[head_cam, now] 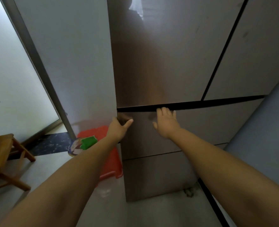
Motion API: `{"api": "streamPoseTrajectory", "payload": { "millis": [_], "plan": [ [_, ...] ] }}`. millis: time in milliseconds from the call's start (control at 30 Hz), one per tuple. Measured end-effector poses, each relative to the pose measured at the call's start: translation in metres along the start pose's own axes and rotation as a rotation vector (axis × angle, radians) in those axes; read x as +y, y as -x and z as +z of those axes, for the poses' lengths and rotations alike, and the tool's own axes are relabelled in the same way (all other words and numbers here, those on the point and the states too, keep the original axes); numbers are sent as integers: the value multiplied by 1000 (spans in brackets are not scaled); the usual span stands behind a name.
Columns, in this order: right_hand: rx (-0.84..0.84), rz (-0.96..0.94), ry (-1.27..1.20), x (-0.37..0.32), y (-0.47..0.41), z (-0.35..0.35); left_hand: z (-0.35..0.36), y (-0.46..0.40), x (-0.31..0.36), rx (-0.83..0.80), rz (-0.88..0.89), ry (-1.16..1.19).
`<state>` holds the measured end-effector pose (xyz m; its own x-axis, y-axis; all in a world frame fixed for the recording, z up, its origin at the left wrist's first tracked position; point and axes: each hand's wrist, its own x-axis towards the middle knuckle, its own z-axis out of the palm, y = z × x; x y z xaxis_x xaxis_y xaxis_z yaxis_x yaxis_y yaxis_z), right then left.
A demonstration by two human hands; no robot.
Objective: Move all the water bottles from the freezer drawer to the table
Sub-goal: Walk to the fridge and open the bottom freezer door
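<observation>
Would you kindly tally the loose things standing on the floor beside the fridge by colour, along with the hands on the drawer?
Red plastic stool: 1
Brown wooden stool: 1
Green-topped tub: 1
Hands on the drawer: 2 (left hand, right hand)
Total: 5

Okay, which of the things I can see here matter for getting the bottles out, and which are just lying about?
Part of the job:
- fridge
- upper drawer, shut
- left hand, gripping the drawer's left edge
- right hand, fingers at its top edge

Just lying about:
- red basin
- green sponge
- wooden stool

No bottles or table show yet.
</observation>
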<state>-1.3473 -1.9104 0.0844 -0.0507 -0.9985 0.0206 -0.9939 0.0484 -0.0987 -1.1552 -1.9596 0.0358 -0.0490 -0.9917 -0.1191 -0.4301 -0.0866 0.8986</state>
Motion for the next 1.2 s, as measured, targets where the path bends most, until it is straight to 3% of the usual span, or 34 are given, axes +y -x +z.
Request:
{"api": "streamPoseTrajectory", "payload": {
  "millis": [233,533,700,867,1000,1100,1200],
  "plan": [
    [-11,-34,-51,5,14,-9,0,25,-4,45,43,-34],
    [86,-101,-194,36,99,-8,27,140,-23,151,147,-168],
    [225,-107,-399,80,180,-8,51,238,-29,8,383,-147],
    [188,-27,-372,138,261,-16,84,307,17,-51,641,-36],
    [195,67,-345,170,309,-37,121,321,67,-97,723,-51],
    [307,239,-420,187,345,-59,155,322,96,-228,784,-174],
    [265,366,-415,197,377,-78,194,315,117,-363,896,-413]
  ]
}}
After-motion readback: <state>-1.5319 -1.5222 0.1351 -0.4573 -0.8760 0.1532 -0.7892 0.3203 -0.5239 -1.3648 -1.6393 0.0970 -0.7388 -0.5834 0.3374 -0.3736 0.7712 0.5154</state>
